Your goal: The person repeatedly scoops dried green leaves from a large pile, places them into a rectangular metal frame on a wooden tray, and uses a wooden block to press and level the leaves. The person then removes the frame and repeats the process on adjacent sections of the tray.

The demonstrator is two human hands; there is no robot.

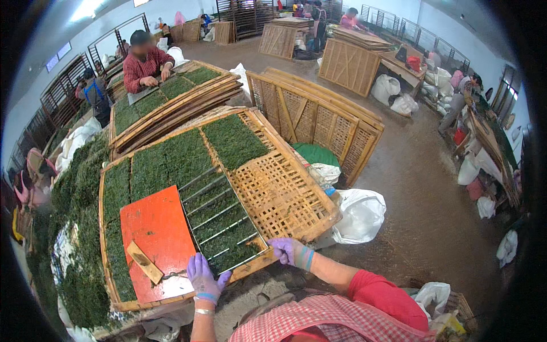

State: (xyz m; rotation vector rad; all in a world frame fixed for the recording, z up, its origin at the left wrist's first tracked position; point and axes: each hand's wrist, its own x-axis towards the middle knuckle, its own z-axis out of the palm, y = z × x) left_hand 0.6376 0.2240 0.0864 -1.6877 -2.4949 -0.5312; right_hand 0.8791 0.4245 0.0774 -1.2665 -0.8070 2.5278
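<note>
A metal grid frame (pixel 222 218) with several crossbars lies on a woven bamboo tray (pixel 282 192), over dark green seaweed-like strands. My left hand (pixel 205 275), in a purple glove, is at the frame's near left corner, with the corner between fingers and thumb. The purple-gloved fingers of my right hand (pixel 288 252) are curled at its near right corner. Left of the frame, an orange-red board (pixel 158 231) covers part of the green layer. On that board rests a wooden strip (pixel 145 261). Flat rectangular green sheets (pixel 233 141) cover the tray's left and far parts.
A large heap of green strands (pixel 81 196) borders the tray's left side. Beyond, a co-worker (pixel 143 64) bends over another stack of trays (pixel 179 107). Upright trays (pixel 316 115) lean at the far right, near a white sack (pixel 361 216). Other people work farther off.
</note>
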